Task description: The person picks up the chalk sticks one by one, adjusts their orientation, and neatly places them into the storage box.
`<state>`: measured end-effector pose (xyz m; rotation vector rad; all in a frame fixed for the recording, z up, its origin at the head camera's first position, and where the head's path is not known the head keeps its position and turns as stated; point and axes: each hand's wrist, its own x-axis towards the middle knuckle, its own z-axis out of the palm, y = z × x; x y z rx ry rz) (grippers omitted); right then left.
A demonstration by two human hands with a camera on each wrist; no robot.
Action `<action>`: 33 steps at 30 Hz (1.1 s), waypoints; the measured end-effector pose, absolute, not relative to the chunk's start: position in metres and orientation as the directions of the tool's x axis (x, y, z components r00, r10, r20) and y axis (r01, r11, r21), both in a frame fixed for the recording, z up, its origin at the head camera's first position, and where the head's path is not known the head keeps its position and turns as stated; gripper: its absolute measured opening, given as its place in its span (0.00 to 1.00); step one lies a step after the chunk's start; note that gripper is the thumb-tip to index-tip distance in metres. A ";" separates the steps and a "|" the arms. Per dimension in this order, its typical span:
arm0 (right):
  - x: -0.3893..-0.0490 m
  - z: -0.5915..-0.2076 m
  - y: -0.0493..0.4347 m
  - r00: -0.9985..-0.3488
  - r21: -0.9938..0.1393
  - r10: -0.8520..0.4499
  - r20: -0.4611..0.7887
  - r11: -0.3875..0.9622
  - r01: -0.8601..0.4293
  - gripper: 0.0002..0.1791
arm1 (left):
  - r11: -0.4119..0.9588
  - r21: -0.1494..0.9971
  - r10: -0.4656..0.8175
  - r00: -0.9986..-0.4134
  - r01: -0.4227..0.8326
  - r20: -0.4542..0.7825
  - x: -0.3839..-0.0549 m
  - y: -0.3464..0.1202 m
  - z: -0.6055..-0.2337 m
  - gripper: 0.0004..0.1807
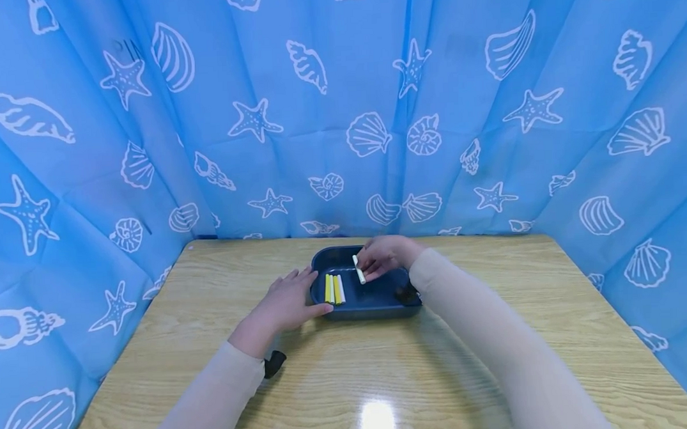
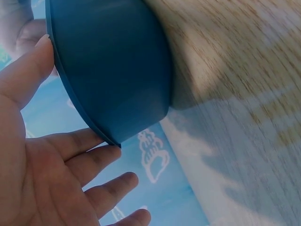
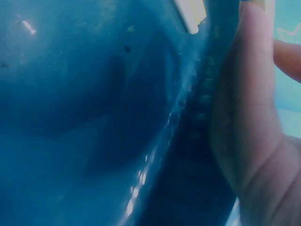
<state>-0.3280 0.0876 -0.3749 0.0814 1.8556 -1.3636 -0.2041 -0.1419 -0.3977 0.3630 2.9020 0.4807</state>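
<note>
- Your left hand (image 1: pixel 284 301) rests at the left end of the tray (image 1: pixel 371 314), fingers spread apart, thumb and two fingertips touching its rim. This looks more like steadying than gripping; a knock on the tray could slide it along the table (image 1: pixel 328 381).
- Your right hand (image 1: pixel 382 254) pinches a white stick (image 1: pixel 360 276) over the middle of the tray. A thin, smooth stick could twist or slip if the pinch is off-centre, and squeezing hard might snap it.
- The row of four sticks (image 1: pixel 334 289), yellow and white alternating, lies in the left part of the tray. Bringing the held stick in at its present slant could nudge the row askew; loose sticks may roll.
- A dark object (image 1: pixel 406 295) below your right wrist shows at the tray's right near corner. You cannot tell whether it touches the wall; lowering your wrist could bump it there.
- Whether the held stick touches the tray floor is unclear, so letting go early could drop it.
</note>
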 end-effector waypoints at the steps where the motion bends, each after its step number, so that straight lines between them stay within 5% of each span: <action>1: -0.328 -0.376 0.086 -0.662 -0.760 -0.383 -0.644 0.417 0.498 0.21 | 0.918 0.338 0.267 -0.954 0.209 -0.135 -0.204 -0.142 -0.397 0.50; 12: -0.331 -0.382 0.072 -0.625 -0.707 -0.347 -0.699 0.465 0.533 0.23 | 0.917 0.341 0.268 -0.953 0.208 -0.138 -0.201 -0.143 -0.393 0.50; 18: -0.332 -0.391 0.066 -0.616 -0.674 -0.325 -0.718 0.546 0.497 0.16 | 0.914 0.341 0.279 -0.951 0.219 -0.137 -0.201 -0.142 -0.393 0.50; 33: -0.327 -0.403 0.052 -0.664 -0.656 -0.271 -0.697 0.615 0.437 0.10 | 0.913 0.340 0.283 -0.951 0.226 -0.126 -0.202 -0.142 -0.395 0.50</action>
